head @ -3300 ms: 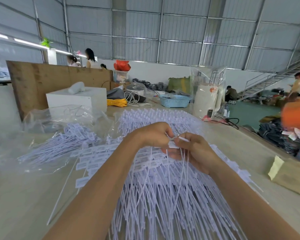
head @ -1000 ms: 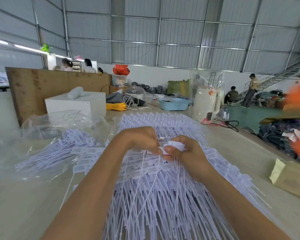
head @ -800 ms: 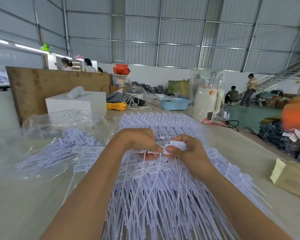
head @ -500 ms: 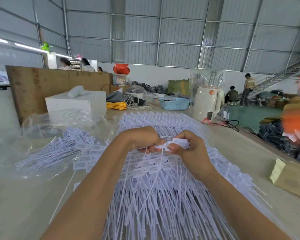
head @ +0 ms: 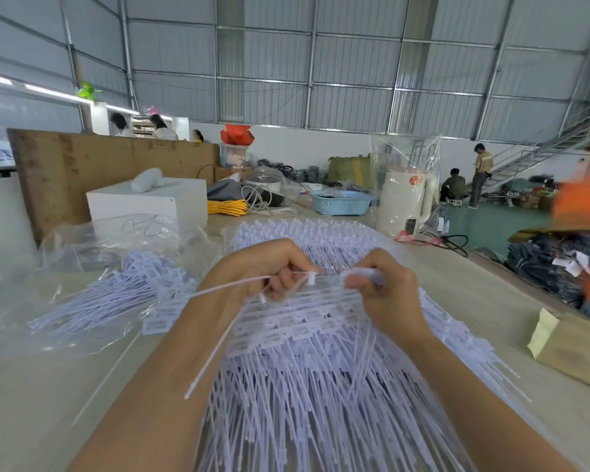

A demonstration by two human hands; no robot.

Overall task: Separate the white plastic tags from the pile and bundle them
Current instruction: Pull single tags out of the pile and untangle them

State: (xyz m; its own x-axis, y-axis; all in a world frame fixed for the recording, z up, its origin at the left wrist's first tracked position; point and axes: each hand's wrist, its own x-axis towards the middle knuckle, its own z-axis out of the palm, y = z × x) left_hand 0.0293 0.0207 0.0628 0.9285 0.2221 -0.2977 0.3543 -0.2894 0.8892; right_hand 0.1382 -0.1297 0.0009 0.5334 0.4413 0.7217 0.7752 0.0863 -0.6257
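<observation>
Item: my left hand (head: 269,270) pinches one tag (head: 218,328) above the pile (head: 321,386); my right hand (head: 385,294) grips the bundle (head: 361,272) beside it. Best practice, I judge: align heads squarely, keep tails hanging straight over the pile.

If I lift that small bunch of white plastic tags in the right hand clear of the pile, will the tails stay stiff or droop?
Probably droop a little: the thin tails of the small bunch of white plastic tags gripped by the right hand hang down. The loose tag strip in the left hand bends in an arc, so it's springy. They likely snag on the pile.
</observation>
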